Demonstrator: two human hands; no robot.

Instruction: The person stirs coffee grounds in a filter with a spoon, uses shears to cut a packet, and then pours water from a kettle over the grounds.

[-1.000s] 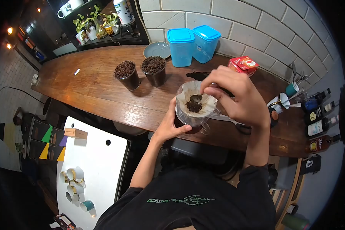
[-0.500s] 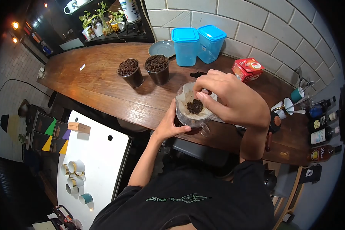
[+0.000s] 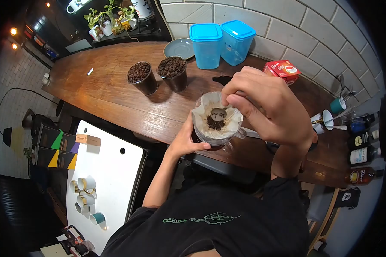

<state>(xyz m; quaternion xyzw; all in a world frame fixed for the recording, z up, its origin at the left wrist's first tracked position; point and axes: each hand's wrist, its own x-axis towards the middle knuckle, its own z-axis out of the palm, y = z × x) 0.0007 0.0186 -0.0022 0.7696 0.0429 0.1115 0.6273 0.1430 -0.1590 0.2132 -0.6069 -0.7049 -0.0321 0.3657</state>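
My right hand [image 3: 263, 105] pinches the handle of a metal spoon [image 3: 219, 113], whose bowl dips into a paper coffee filter [image 3: 203, 119]. Dark wet coffee grounds [image 3: 215, 124] lie in the bottom of the filter, beside the spoon's bowl. The filter lines a clear dripper [image 3: 218, 141] that sits on a glass server [image 3: 228, 147] with dark liquid inside. My left hand [image 3: 185, 139] wraps around the near left side of the dripper and server. To the left, two glasses [image 3: 147, 84] [image 3: 176, 81] stand heaped with dark, crumbly grounds.
Two blue-lidded containers [image 3: 206, 47] [image 3: 238, 42] and a grey plate [image 3: 179, 49] stand by the tiled wall. A red box [image 3: 282, 71] sits behind my right hand. Bottles [image 3: 361, 154] line the right side. Several cups [image 3: 85, 199] rest on the white table [image 3: 111, 171] at left.
My right hand has moved slightly right and the spoon's bowl now shows inside the filter. Fewer grounds are visible there. The left hand keeps its hold.
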